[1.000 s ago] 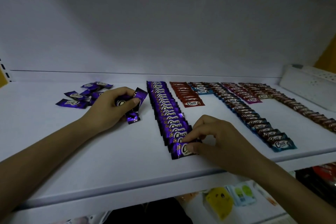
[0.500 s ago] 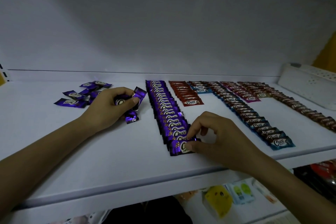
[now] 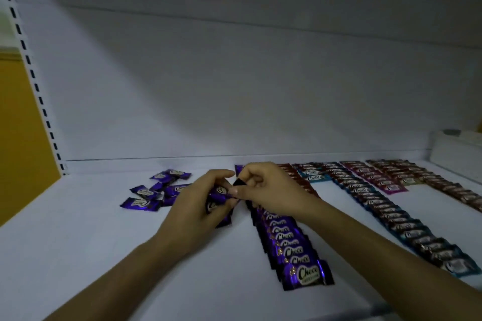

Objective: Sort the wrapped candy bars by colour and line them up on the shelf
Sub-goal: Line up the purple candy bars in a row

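Note:
My left hand (image 3: 198, 203) grips a bunch of purple candy bars (image 3: 218, 197) just above the white shelf (image 3: 78, 255). My right hand (image 3: 271, 190) has reached over and pinches the end of one purple bar in that bunch. A long overlapping row of purple bars (image 3: 289, 245) runs from the back toward the front edge, partly hidden by my right hand. Loose purple bars (image 3: 156, 191) lie scattered at the left. Red (image 3: 300, 180), blue (image 3: 391, 219), pink (image 3: 375, 177) and brown (image 3: 448, 185) rows lie to the right.
A white box-like object (image 3: 453, 148) sits at the shelf's back right corner. The slotted shelf upright (image 3: 34, 78) stands at the left, with a yellow wall beside it. The shelf's back panel rises behind the rows.
My right hand left the front of the purple row and moved back-left to the bunch in my left hand. The camera tilted up and left; the front bar now lies free.

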`<control>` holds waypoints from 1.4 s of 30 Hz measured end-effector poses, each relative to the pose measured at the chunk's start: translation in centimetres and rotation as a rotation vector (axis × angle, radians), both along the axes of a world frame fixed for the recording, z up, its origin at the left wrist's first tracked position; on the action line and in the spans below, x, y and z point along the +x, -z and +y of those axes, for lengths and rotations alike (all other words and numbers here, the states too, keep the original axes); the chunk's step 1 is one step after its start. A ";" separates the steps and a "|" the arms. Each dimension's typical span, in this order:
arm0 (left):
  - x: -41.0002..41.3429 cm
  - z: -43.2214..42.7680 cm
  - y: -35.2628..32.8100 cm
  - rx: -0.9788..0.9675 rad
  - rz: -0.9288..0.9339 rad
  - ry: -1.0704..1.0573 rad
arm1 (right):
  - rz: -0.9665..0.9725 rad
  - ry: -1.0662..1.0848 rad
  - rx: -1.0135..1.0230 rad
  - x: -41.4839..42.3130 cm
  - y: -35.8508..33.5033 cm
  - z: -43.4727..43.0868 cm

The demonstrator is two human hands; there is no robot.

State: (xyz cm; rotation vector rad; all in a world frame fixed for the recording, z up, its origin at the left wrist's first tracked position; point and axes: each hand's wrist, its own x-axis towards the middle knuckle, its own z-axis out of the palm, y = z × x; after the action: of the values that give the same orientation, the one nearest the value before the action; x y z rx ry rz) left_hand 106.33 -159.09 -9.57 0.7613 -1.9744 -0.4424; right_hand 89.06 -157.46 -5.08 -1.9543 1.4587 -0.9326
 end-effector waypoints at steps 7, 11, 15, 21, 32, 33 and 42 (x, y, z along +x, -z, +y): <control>0.8 -0.9 0.0 0.038 -0.014 -0.034 | -0.327 0.082 0.030 -1.5 -0.1 0.0; 0.5 -0.8 0.1 0.089 -0.003 -0.021 | -0.402 0.099 0.063 -2.1 0.3 0.3; 0.6 -1.0 0.2 0.101 0.010 -0.048 | -0.536 0.018 0.096 -2.0 0.0 0.7; 0.9 -1.3 0.2 0.090 -0.017 -0.074 | -0.446 0.016 0.121 -2.2 0.1 1.4; 0.9 -0.9 0.3 0.061 -0.055 -0.042 | -0.208 -0.024 0.035 -3.8 -0.6 5.3; 0.9 -0.9 0.2 0.066 -0.054 -0.043 | -0.198 -0.048 0.032 -4.1 -0.6 6.2; 0.3 -0.5 0.3 0.059 -0.108 -0.048 | 0.016 -0.005 0.060 -7.4 1.6 12.8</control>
State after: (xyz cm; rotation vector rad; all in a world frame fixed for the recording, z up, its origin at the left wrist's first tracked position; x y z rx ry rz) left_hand 106.60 -159.62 -9.92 0.8847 -2.0459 -0.4403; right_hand 81.69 -144.68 -6.71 -1.9252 1.4725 -0.8631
